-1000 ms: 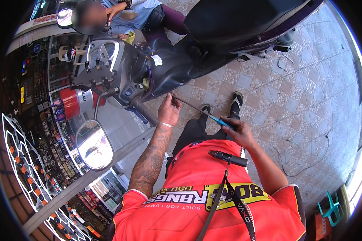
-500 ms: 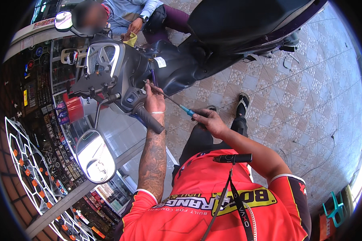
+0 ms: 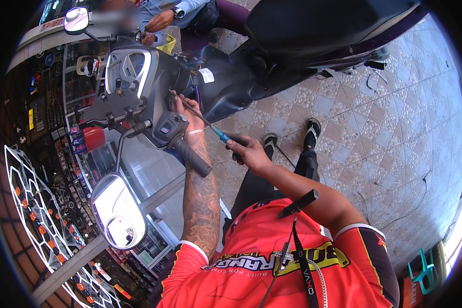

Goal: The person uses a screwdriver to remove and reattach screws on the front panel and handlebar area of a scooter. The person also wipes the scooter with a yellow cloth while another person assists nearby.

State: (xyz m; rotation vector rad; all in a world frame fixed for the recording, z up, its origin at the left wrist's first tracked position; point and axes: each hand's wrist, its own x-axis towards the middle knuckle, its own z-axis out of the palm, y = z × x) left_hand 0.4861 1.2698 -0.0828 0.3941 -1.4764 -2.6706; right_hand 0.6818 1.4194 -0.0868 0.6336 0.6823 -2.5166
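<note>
My right hand (image 3: 247, 154) grips the blue handle (image 3: 223, 136) of a long screwdriver. Its metal shaft (image 3: 205, 120) runs up and left to my left hand (image 3: 189, 113), whose fingers are closed around it near the tip, at the dark front panel of the black scooter (image 3: 226, 82) just behind the handlebar. What the tip touches is too small to tell. My left forearm lies beside and partly under the rubber handlebar grip (image 3: 195, 159) and the switch housing (image 3: 167, 126). A white label (image 3: 206, 75) is stuck on the scooter body above my left hand.
Across the scooter a person's hand (image 3: 159, 20) and yellow cloth (image 3: 167, 45) show. A mirror (image 3: 113, 205) juts out at lower left. Glass display cases with parts (image 3: 51, 102) line the left. A teal chair (image 3: 425, 267) stands at lower right on tiled floor (image 3: 374, 133).
Both my hands have moved up and left with the screwdriver, from beside the scooter to its front panel behind the handlebar. The other person's hand has moved near the yellow cloth.
</note>
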